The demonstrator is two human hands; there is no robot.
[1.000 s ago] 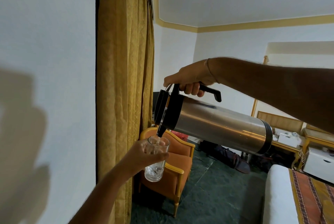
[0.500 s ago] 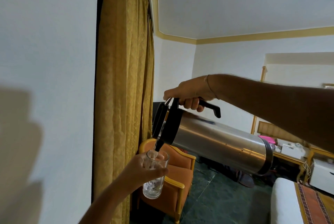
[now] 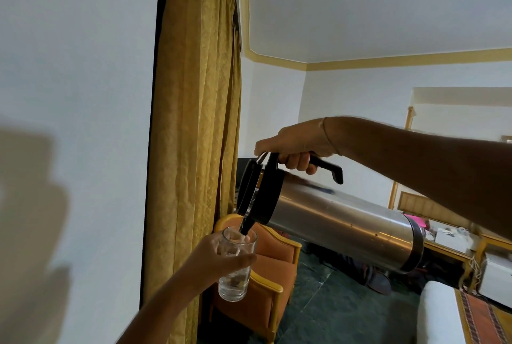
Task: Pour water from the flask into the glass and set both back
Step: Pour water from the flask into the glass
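A: Your right hand [image 3: 296, 146] is clamped round the black handle [image 3: 321, 167] of the steel flask [image 3: 340, 221], which lies tipped almost level, base to the right, spout [image 3: 247, 224] dipping into the mouth of the glass [image 3: 235, 274]. Your left hand [image 3: 221, 257] is wrapped round the upper half of that tumbler, held in mid-air in front of the orange armchair [image 3: 274, 260], just right of the gold curtain [image 3: 194, 121].

B: What's changed over the last 1 second?

A: Both hands sit lower in view than they did 1 second ago, and the spout has stayed over the rim throughout. The water line is hard to read; I see it only in the bottom part, with bubbles, so the glass looks under half full.

B: So you're saying keep pouring?

A: I'd judge so. You're mid-pour, roughly halfway through the task. Nothing has spilled that I can see. Hold the spout inside the rim, then right the flask before you set the 2 back. No table shows in this view, so I can't tell you where they go
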